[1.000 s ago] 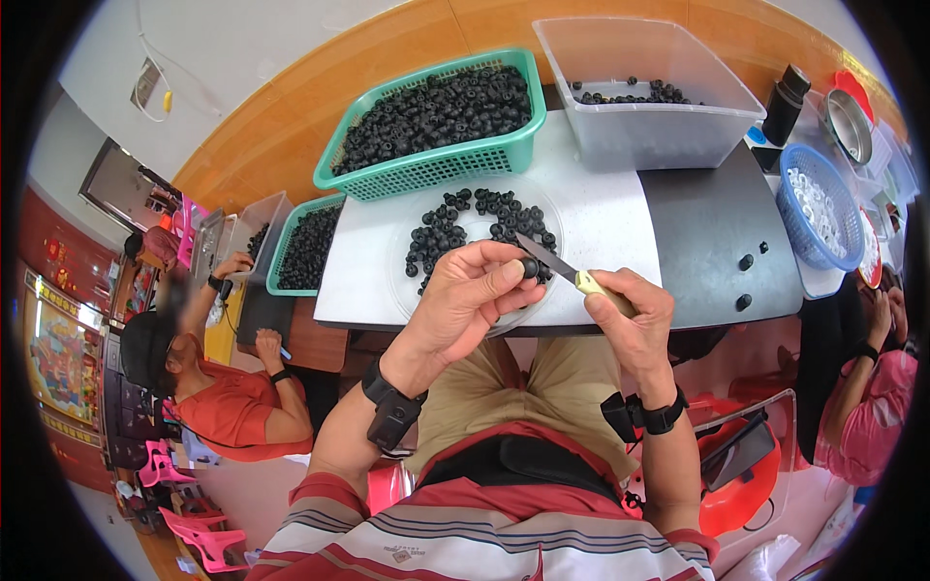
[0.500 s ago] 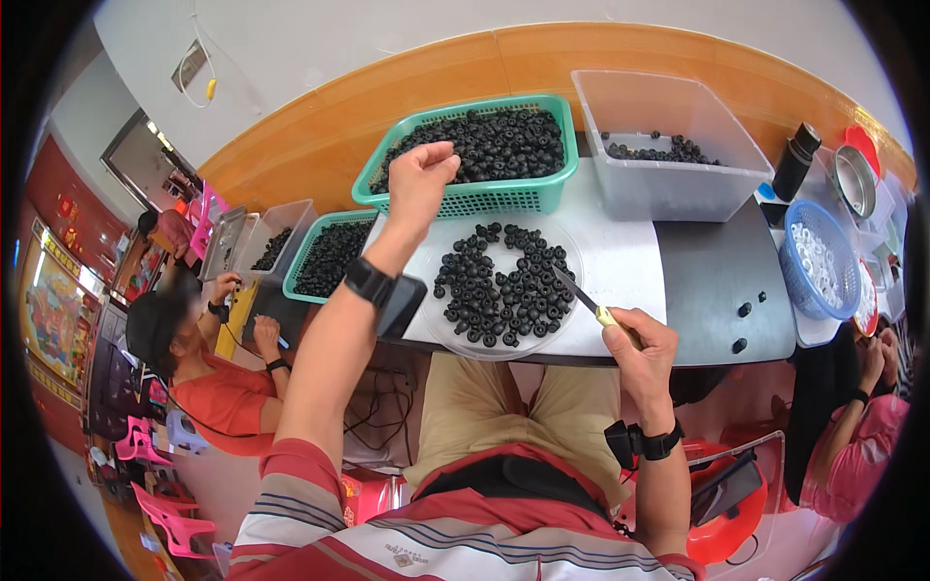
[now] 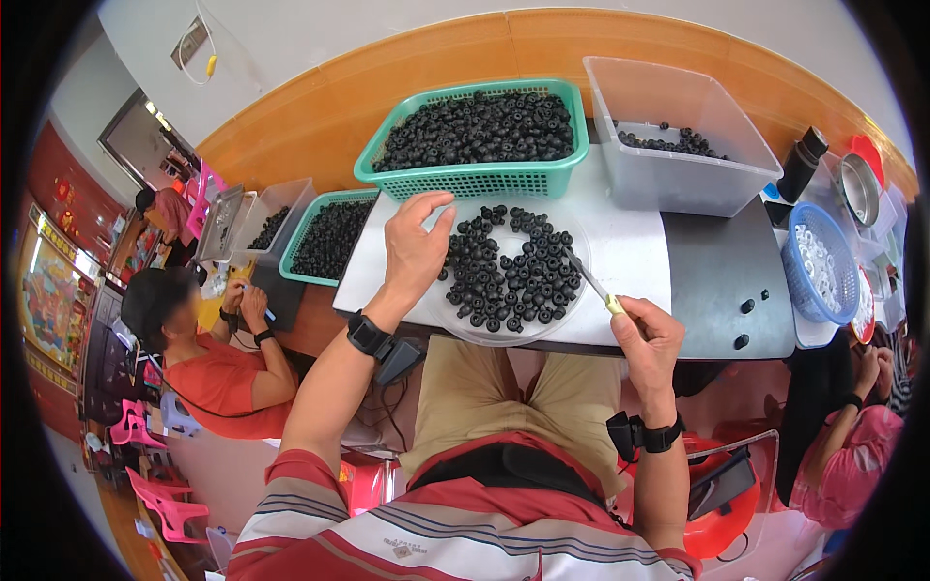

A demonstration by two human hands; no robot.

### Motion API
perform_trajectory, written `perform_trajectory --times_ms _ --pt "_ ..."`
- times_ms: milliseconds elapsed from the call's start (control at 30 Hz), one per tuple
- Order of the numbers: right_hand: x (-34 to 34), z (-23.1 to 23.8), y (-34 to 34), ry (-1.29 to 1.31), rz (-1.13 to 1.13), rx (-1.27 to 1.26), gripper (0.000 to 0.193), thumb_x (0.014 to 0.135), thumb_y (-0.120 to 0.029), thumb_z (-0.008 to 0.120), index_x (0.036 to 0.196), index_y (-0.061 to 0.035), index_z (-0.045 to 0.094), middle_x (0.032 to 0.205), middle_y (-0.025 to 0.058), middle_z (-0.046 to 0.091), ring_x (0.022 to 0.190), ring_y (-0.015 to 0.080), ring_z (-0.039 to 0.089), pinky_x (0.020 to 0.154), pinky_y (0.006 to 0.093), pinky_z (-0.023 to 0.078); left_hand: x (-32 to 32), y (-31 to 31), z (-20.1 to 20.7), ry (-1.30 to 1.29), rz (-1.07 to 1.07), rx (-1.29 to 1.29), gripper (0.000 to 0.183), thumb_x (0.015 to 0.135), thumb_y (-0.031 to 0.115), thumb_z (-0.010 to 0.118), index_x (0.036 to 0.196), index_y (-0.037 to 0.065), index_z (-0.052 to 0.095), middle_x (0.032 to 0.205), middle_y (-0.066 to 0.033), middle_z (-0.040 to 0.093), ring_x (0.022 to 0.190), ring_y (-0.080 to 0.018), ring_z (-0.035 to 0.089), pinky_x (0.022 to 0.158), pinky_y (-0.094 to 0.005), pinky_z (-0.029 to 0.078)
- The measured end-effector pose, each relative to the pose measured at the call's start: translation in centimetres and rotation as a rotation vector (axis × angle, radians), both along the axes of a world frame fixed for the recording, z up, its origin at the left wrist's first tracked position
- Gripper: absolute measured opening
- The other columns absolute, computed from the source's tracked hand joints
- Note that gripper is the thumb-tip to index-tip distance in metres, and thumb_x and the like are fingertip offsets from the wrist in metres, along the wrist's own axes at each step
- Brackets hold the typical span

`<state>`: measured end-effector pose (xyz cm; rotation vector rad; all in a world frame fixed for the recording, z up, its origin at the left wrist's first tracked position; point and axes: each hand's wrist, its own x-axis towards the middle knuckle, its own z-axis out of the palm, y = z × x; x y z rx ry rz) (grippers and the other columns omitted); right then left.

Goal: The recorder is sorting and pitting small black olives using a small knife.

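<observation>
A clear round plate [image 3: 579,309] carries a pile of small black knob-like rubber parts [image 3: 523,276]. Over the plate's left edge hovers my left hand [image 3: 417,244], thumb and fingers apart, with nothing visible between them. At the right, my right hand [image 3: 651,339] grips a small knife [image 3: 599,285] by its yellowish handle; the blade points up and left, its tip at the right edge of the pile. Behind the plate stands a large green basket [image 3: 465,182] heaped with the same black parts.
A clear plastic bin [image 3: 688,184] with a few black parts stands back right. A smaller green basket [image 3: 312,279] sits left. Several loose parts [image 3: 747,306] lie on the dark tabletop near a blue basket [image 3: 810,295] of white rings. Co-workers [image 3: 228,373] sit on both sides.
My left hand has come back from the large green basket's front to the plate's left edge, its thumb and fingers now apart. The knife stays by the pile's right side.
</observation>
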<state>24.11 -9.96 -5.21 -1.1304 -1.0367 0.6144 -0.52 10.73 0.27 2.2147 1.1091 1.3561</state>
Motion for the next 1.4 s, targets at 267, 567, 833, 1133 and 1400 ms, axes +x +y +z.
perform_trajectory --times_ms 267,567,833,1133,1400 --pt "-0.2 -0.3 0.1 -0.047 -0.013 -0.017 0.026 0.088 -0.02 0.074 0.102 0.0016 0.071 0.081 0.0007 0.065 0.071 0.0056 0.052 0.063 0.0206 0.041 -3.4 0.2 -3.4 0.047 0.026 -0.129 0.021 0.09 0.009 0.067 0.107 -0.003 0.068 0.113 -0.0116 0.067 0.106 -0.0177 0.062 0.095 -0.0292 0.048" --pt "-0.4 -0.6 0.2 -0.107 -0.041 -0.036 0.026 0.089 -0.02 0.073 0.104 0.0017 0.071 0.082 0.0008 0.066 0.072 0.0058 0.052 0.064 0.0211 0.042 -4.4 1.5 -6.0 -0.197 -0.172 -0.319 0.022 0.092 0.012 0.066 0.109 -0.002 0.068 0.123 -0.0111 0.061 0.106 -0.0158 0.06 0.093 -0.0277 0.049" --pt "-0.7 -0.1 0.0 -0.118 -0.048 -0.066 0.027 0.089 -0.02 0.072 0.104 0.0017 0.071 0.081 -0.0002 0.065 0.072 0.0052 0.052 0.064 0.0208 0.041 -4.0 0.4 -5.2 -0.169 -0.179 -0.322 0.019 0.091 0.012 0.065 0.104 -0.002 0.07 0.116 -0.0101 0.065 0.103 -0.0158 0.061 0.09 -0.0269 0.047" --pt "-0.9 0.1 0.0 -0.107 -0.041 -0.096 0.027 0.089 -0.021 0.072 0.104 0.0012 0.071 0.083 -0.0007 0.066 0.073 0.005 0.052 0.066 0.0206 0.042 -3.9 0.0 -4.6 -0.191 -0.187 -0.351 0.019 0.092 0.012 0.064 0.103 -0.003 0.07 0.112 -0.0105 0.068 0.102 -0.0167 0.062 0.09 -0.027 0.047" --pt "-1.0 0.0 0.1 -0.104 -0.053 -0.109 0.028 0.089 -0.021 0.073 0.104 0.0013 0.071 0.083 -0.001 0.066 0.073 0.0049 0.052 0.066 0.0205 0.042 -3.9 -0.1 -4.6 -0.206 -0.197 -0.33 0.019 0.091 0.013 0.064 0.1 -0.003 0.07 0.111 -0.0123 0.069 0.102 -0.0199 0.064 0.09 -0.0285 0.048"
